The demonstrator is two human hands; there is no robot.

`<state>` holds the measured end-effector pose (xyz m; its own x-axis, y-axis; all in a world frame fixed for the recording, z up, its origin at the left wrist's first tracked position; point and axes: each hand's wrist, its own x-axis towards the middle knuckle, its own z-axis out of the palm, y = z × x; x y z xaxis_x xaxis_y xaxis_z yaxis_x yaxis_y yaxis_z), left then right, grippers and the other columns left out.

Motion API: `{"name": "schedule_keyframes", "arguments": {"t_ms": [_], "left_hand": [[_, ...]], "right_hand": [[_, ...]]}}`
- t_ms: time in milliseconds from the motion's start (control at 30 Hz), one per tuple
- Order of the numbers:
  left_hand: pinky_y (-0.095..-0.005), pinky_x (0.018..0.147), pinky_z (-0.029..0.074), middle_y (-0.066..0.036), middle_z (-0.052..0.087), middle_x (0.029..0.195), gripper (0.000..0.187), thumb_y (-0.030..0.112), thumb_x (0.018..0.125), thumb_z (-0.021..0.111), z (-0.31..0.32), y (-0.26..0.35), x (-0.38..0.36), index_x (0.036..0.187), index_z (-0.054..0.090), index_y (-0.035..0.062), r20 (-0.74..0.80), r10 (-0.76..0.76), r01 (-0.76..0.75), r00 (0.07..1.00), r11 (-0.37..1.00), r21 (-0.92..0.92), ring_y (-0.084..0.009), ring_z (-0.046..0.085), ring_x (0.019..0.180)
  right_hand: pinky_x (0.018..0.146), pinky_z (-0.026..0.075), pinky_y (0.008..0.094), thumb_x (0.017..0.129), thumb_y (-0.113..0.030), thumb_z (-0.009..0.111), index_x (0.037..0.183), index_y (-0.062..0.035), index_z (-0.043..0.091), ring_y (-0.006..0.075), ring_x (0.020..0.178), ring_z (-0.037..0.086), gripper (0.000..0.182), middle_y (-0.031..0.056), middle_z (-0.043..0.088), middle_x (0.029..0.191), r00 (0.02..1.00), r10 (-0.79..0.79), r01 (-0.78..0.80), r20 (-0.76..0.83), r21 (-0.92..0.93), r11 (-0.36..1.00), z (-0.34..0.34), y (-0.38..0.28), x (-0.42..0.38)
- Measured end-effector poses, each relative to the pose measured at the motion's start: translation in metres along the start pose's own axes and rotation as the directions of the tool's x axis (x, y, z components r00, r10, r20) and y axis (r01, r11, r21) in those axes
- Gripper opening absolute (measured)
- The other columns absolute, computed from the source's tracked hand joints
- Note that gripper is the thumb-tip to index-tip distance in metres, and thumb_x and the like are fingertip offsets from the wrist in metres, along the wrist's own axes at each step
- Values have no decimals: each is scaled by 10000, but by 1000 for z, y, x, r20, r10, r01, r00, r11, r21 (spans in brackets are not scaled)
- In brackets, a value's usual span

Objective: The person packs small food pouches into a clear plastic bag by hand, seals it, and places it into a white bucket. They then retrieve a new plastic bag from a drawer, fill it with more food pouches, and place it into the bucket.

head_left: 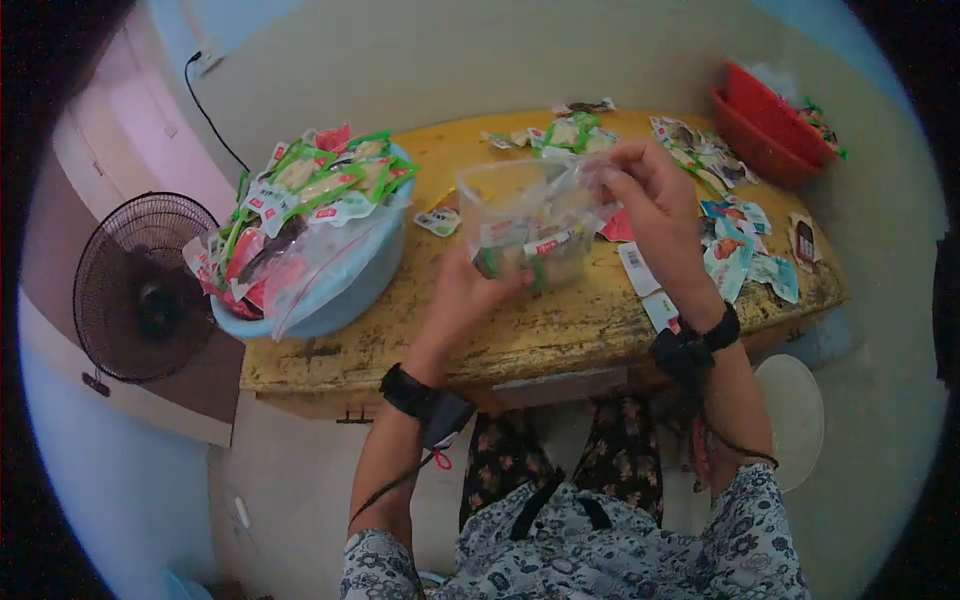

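Observation:
Above the middle of the worn yellow table [400, 365], a clear plastic bag [505, 190] with several small snack packets [555, 243] inside is held between my hands. My left hand [470, 300] supports the bag from below on its left side, fingers curled around the lower part. The fingers of my right hand [650, 195] pinch the bag's upper right edge. Just left of the bag, a single small packet [438, 221] lies on the table. White cards or packets [640, 270] lie below my right wrist.
A blue basin [375, 265] heaped with green-and-white packets [300, 190] stands at the left. Blue packets [735, 250] and a mobile phone [804, 242] lie at the right. Red baskets [765, 130] stand at the back right corner. A black fan [150, 290] is left of the table.

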<state>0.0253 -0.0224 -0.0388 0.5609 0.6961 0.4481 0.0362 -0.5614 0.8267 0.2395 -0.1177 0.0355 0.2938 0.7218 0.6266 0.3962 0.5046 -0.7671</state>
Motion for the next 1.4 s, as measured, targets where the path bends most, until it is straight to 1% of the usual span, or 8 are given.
{"name": "schedule_keyframes", "arguments": {"t_ms": [167, 267, 467, 667, 967, 1167, 1267, 1400], "left_hand": [[-351, 936, 518, -92, 715, 1153, 604, 146, 740, 864, -4, 8, -1, 1277, 627, 7, 46, -66, 62, 997, 995, 82, -186, 656, 1045], [-341, 925, 520, -66, 712, 1148, 573, 150, 761, 851, -2, 7, -6, 1275, 637, 17, 58, -204, 208, 977, 974, -88, -157, 648, 1027], [-335, 918, 520, -59, 709, 1134, 498, 143, 793, 825, 3, 9, -6, 1245, 660, 16, 84, -133, 152, 988, 944, -294, -143, 639, 1012], [-323, 933, 509, -44, 717, 1120, 482, 140, 798, 821, -1, 10, -12, 1237, 664, 16, 93, -170, 189, 981, 946, -262, -136, 643, 1007], [-338, 947, 504, -94, 724, 1126, 498, 117, 771, 819, 4, -11, -8, 1231, 662, 8, 81, -90, 105, 993, 971, -214, -165, 660, 1012], [-340, 931, 511, -96, 720, 1115, 505, 79, 754, 805, 10, -16, -8, 1232, 658, 4, 52, -57, 68, 997, 968, -240, -161, 658, 1017], [-334, 922, 515, -90, 718, 1100, 513, 62, 747, 806, 8, -15, -9, 1235, 657, 6, 88, -87, 107, 992, 959, -264, -155, 656, 1016], [-318, 923, 515, -65, 714, 1116, 514, 71, 768, 816, 4, -13, -11, 1250, 651, 4, 54, -90, 101, 995, 961, -259, -137, 649, 1017]], "right_hand": [[752, 553, 297, 938, -74, 622, 1016, -44, 639, 172, 935, 677, 85, 85, 701, 1057, 994, -101, 106, 35, -171, 980, -22, 11, 6], [923, 539, 378, 897, -106, 683, 1024, -59, 672, 254, 1131, 642, 136, 119, 667, 1229, 920, -253, 357, 299, -374, 856, -28, -6, 7], [1180, 309, 441, 889, -141, 645, 1021, -58, 713, 338, 1437, 398, 171, 155, 615, 1370, 754, -277, 547, 596, -335, 767, -21, -36, 25], [1200, 270, 442, 967, -222, 518, 1006, -36, 723, 361, 1472, 333, 280, 173, 597, 1395, 620, 115, 359, 776, -411, 838, -13, -35, 43], [959, 471, 433, 873, -215, 650, 1030, -31, 703, 340, 1092, 611, 247, 168, 658, 1069, 562, 296, 230, 773, -489, 842, -6, -31, 44], [885, 509, 500, 826, -367, 720, 979, -86, 734, 364, 1070, 650, 320, 179, 708, 993, 522, 60, 747, 851, -489, 450, 4, -25, 28], [853, 514, 493, 809, -352, 743, 981, -98, 733, 364, 1023, 656, 307, 168, 706, 979, 576, 210, 608, 790, -585, 537, 9, -24, 29], [776, 510, 455, 804, -328, 771, 914, -76, 697, 347, 888, 655, 285, 137, 689, 894, 720, 74, 361, 690, -463, 809, -1, 4, 31]]}}
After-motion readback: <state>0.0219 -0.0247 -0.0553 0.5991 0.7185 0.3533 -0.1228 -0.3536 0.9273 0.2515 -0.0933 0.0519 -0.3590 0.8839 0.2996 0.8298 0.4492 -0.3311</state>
